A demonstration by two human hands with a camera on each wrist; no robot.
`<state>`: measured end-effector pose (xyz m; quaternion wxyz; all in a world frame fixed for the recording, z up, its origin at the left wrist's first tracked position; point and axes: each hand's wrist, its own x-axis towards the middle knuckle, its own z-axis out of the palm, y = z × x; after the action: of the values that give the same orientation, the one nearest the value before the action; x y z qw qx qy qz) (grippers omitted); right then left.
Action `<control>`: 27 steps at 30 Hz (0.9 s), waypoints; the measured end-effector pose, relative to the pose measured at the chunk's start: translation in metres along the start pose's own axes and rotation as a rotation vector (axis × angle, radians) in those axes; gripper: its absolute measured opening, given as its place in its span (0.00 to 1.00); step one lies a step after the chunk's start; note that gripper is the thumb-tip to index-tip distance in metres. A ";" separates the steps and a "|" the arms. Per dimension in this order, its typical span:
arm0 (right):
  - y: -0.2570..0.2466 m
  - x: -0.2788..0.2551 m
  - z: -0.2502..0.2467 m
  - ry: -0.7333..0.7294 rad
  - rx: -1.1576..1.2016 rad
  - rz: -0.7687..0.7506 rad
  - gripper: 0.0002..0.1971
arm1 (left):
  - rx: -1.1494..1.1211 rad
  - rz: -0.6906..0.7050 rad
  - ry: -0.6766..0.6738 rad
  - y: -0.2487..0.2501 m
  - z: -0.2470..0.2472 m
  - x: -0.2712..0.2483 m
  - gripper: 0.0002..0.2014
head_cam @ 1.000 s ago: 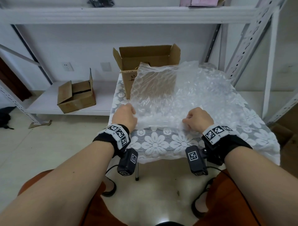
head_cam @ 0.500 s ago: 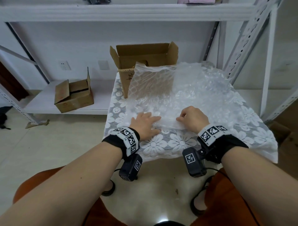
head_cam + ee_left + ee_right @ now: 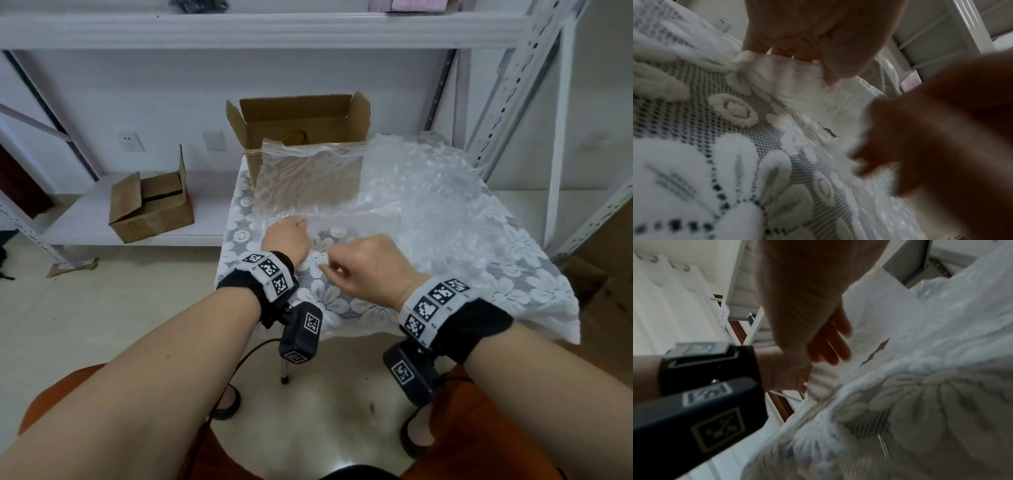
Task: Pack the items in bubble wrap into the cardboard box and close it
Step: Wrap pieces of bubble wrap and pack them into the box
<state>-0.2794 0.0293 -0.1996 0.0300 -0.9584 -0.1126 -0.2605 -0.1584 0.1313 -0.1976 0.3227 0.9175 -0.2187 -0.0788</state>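
Observation:
A clear bubble wrap sheet [image 3: 411, 205] covers the lace-clothed table [image 3: 342, 308], and its far left part leans up against the open cardboard box [image 3: 301, 116]. Something tan and rounded shows inside the box, half hidden by the wrap. My left hand [image 3: 284, 236] grips the wrap's near edge, with fingers curled over it in the left wrist view [image 3: 807, 40]. My right hand [image 3: 363, 263] hovers just right of it over the cloth. Its thumb and forefinger are apart, and I see nothing pinched between them. The right wrist view is blurred and shows my right hand [image 3: 807, 296] beside the wrap [image 3: 920, 321].
A second, smaller cardboard box [image 3: 150, 205] sits on the low white shelf at left. Metal shelf uprights [image 3: 513, 85] stand close behind and right of the table. The cloth hangs over the table's near edge, above my knees and feet.
My left hand went from lying flat on the wrap to gripping its edge farther back. My right hand came nearer and leftward, off the wrap's edge. The wrap's near edge shifted back.

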 end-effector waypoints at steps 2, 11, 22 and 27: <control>-0.001 -0.005 0.015 -0.287 -0.030 0.054 0.05 | 0.021 0.004 -0.020 0.001 -0.001 0.001 0.19; 0.042 -0.034 0.009 -0.554 -0.133 0.351 0.23 | 0.013 0.036 -0.154 0.004 0.002 -0.006 0.17; 0.068 -0.054 -0.014 -0.451 -0.476 0.546 0.12 | 0.084 0.009 -0.272 0.011 0.019 -0.009 0.27; 0.083 -0.056 -0.015 -0.386 -0.464 0.668 0.04 | 0.077 0.043 -0.257 0.015 0.020 -0.013 0.25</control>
<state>-0.3148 -0.0645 -0.2146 -0.1246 -0.9546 0.2609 -0.0714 -0.1811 0.1152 -0.2039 0.2579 0.9068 -0.2805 -0.1803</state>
